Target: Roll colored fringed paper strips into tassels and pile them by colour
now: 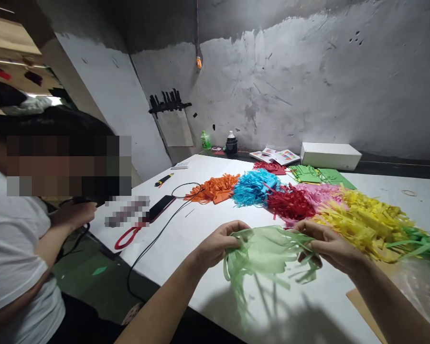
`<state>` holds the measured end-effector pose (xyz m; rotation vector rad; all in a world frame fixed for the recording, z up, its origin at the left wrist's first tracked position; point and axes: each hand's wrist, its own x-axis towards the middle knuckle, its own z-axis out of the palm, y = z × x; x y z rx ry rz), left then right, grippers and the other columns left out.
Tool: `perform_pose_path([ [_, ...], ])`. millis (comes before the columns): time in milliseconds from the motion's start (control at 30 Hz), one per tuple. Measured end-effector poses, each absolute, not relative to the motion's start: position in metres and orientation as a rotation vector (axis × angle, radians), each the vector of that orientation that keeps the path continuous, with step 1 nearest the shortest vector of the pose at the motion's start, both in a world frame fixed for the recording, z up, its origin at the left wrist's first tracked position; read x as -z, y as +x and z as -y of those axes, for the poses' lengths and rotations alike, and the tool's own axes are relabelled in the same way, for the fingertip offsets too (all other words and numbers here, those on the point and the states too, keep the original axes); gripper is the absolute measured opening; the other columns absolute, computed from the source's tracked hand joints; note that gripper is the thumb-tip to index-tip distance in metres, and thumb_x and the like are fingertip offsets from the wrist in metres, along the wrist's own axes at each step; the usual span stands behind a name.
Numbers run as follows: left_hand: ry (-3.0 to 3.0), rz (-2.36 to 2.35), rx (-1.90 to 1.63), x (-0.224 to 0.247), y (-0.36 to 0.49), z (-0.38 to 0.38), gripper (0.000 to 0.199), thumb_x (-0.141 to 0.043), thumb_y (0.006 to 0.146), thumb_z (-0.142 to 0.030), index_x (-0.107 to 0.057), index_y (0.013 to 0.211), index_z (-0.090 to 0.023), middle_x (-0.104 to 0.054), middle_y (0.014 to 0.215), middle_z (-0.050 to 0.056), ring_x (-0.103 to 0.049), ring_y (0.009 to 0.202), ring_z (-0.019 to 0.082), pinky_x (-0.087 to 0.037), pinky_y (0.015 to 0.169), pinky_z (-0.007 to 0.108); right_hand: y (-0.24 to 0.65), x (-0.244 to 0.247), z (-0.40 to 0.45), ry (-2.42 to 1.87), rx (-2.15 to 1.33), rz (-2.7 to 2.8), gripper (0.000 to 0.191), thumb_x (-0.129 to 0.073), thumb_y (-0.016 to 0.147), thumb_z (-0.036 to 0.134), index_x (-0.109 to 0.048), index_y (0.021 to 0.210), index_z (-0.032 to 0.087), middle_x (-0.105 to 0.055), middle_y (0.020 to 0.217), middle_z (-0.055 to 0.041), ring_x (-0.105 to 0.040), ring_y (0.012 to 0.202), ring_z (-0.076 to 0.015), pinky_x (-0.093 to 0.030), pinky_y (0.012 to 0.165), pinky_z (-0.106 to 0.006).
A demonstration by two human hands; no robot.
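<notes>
A sheet of pale green fringed tissue paper is stretched between my two hands, above the white tabletop. My left hand pinches its left end, and my right hand grips its right end. Loose strips dangle from the paper and throw a shadow on the table. Just beyond my hands lie fringed paper piles: orange, blue, dark red, pink and yellow. A darker green bunch sits near my right forearm.
At my left stands a person in a white shirt. Red-handled scissors, a phone, a black cable and a cutter knife lie on the table's left. Along the wall are a white box and bottles.
</notes>
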<state>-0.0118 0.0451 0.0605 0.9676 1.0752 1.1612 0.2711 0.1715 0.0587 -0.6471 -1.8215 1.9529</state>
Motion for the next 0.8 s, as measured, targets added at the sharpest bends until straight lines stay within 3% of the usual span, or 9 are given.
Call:
perform_pose_path([
  [67, 1.133, -1.130, -1.026, -0.052, -0.020, -0.044, 0.041, -0.061, 0.059, -0.012, -0.068, 0.099, -0.016, -0.065, 0.089, 0.004, -0.059, 0.070, 0.014, -0.046, 0.059, 0.022, 0.273, -0.045, -0.175, -0.748, -1.842, 2.002, 0.026, -0.059, 0.075, 0.029, -0.057, 0.100, 0.022, -0.056, 0.070, 0.0028, -0.058, 0.053, -0.0146, -0.042, 0.043, -0.022],
  [133, 1.395, -1.338, -0.866, -0.044, -0.026, -0.042, 0.048, -0.056, 0.059, -0.010, -0.068, 0.105, -0.018, -0.067, 0.097, 0.006, -0.061, 0.081, 0.019, -0.049, 0.067, 0.027, 0.269, -0.022, -0.179, -0.837, -1.507, 2.278, 0.020, -0.050, 0.076, 0.024, -0.057, 0.095, 0.022, -0.054, 0.064, 0.0039, -0.055, 0.050, -0.0145, -0.043, 0.046, -0.024],
  [267, 1.967, -1.857, -0.689, -0.035, -0.022, -0.035, 0.068, -0.050, 0.059, -0.003, -0.061, 0.124, -0.021, -0.063, 0.122, 0.010, -0.058, 0.111, 0.028, -0.047, 0.093, 0.040, 0.257, 0.023, -0.185, -0.879, -0.935, 2.534, 0.014, -0.048, 0.067, 0.015, -0.058, 0.077, 0.020, -0.060, 0.068, -0.0001, -0.057, 0.064, -0.0182, -0.043, 0.059, -0.028],
  [367, 2.282, -1.813, -0.740, -0.032, -0.001, -0.030, 0.062, -0.052, 0.063, -0.003, -0.060, 0.122, -0.021, -0.058, 0.129, 0.012, -0.051, 0.121, 0.029, -0.041, 0.104, 0.043, 0.252, 0.037, -0.188, -0.872, -0.817, 2.570, 0.021, -0.050, 0.070, 0.014, -0.062, 0.087, 0.019, -0.065, 0.078, -0.0045, -0.059, 0.073, -0.0225, -0.046, 0.068, -0.035],
  [467, 2.379, -1.666, -0.668, -0.018, 0.019, -0.028, 0.033, -0.061, 0.075, -0.016, -0.063, 0.108, -0.020, -0.063, 0.116, 0.010, -0.057, 0.107, 0.028, -0.045, 0.096, 0.041, 0.252, 0.030, -0.185, -0.843, -0.679, 2.574, 0.039, -0.053, 0.076, 0.016, -0.062, 0.113, 0.017, -0.067, 0.107, -0.0134, -0.059, 0.100, -0.0307, -0.046, 0.086, -0.046],
  [567, 2.313, -1.728, -0.486, 0.006, 0.023, -0.030, 0.019, -0.064, 0.078, -0.022, -0.062, 0.097, -0.018, -0.064, 0.104, 0.009, -0.059, 0.091, 0.026, -0.047, 0.079, 0.036, 0.252, 0.013, -0.171, -0.735, -0.362, 2.523, 0.051, -0.057, 0.080, 0.017, -0.054, 0.131, 0.017, -0.056, 0.133, -0.0177, -0.045, 0.125, -0.0371, -0.036, 0.103, -0.055],
  [667, 2.269, -1.795, -0.472, 0.028, 0.015, -0.032, 0.011, -0.055, 0.078, -0.010, -0.059, 0.085, -0.018, -0.062, 0.094, 0.007, -0.058, 0.085, 0.022, -0.044, 0.071, 0.031, 0.243, 0.005, -0.149, -0.518, -0.235, 2.552, 0.050, -0.058, 0.084, 0.019, -0.052, 0.134, 0.019, -0.056, 0.133, -0.0152, -0.042, 0.128, -0.0359, -0.032, 0.109, -0.055],
  [800, 2.211, -1.778, -0.593, 0.035, 0.005, -0.035, 0.020, -0.047, 0.075, -0.001, -0.057, 0.077, -0.018, -0.061, 0.084, 0.003, -0.055, 0.077, 0.017, -0.039, 0.068, 0.027, 0.219, 0.023, -0.133, -0.334, -0.349, 2.738, 0.059, -0.058, 0.072, 0.011, -0.052, 0.130, 0.018, -0.061, 0.123, -0.0119, -0.049, 0.117, -0.0314, -0.029, 0.110, -0.054],
])
